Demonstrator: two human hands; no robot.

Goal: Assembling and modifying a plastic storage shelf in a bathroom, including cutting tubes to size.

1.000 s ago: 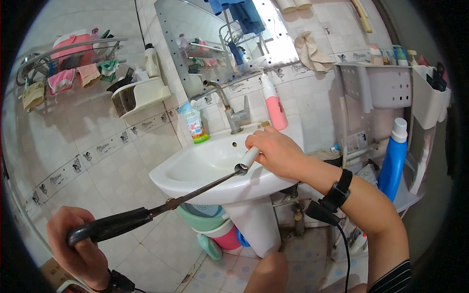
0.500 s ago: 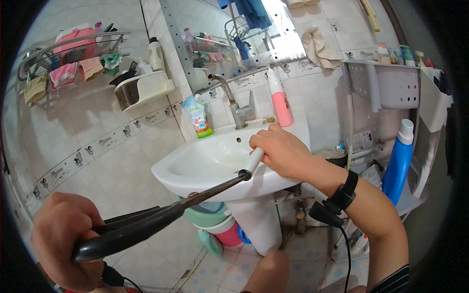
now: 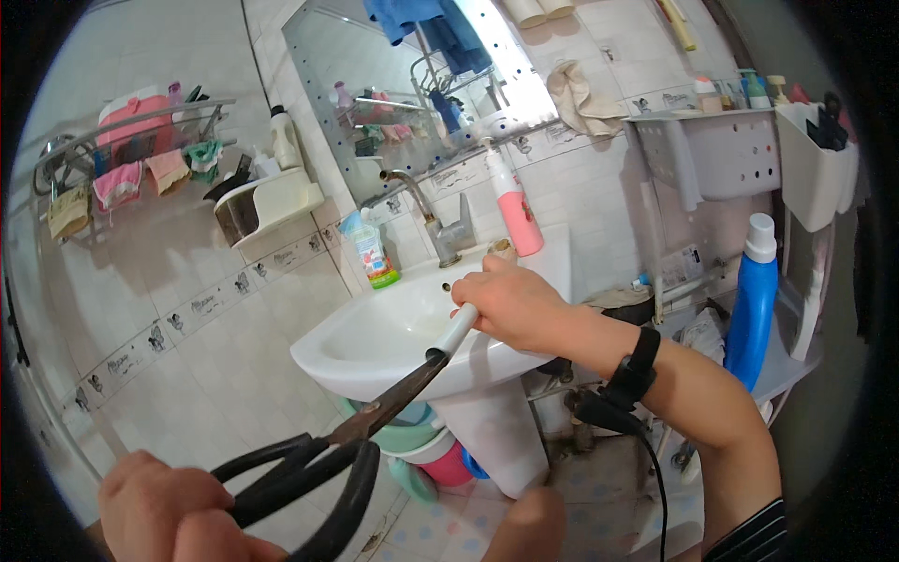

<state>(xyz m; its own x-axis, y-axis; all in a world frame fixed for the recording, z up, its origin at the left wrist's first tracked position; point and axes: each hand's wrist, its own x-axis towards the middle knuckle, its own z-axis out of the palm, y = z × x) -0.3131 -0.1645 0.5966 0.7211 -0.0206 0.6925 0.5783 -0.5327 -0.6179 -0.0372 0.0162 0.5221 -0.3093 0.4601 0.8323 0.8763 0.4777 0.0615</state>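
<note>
My left hand (image 3: 178, 515), at the lower left, is closed round the black handle of a pair of scissors (image 3: 363, 423). The dark, worn blades lie together and point up and right. Their tip reaches into the dark open end of a white tube (image 3: 456, 332). My right hand (image 3: 515, 304) wraps round that tube over the front right rim of the white washbasin (image 3: 323, 351). The tube's other end is hidden by my fingers. A strap with a small black device (image 3: 632, 377) and cable sits on my right wrist.
Behind the basin are a metal tap (image 3: 440, 229), a pink-and-white pump bottle (image 3: 515, 211) and a green-and-blue pouch (image 3: 371, 251). To the right, a blue detergent bottle (image 3: 752, 309) stands on a rack. Basins and a pink bucket (image 3: 445, 464) sit below.
The scissors have turned, so the handle loops now show wide. My left hand has shifted right and down. The tube, my right hand and the blade tip sit slightly lower and left as the view shifts.
</note>
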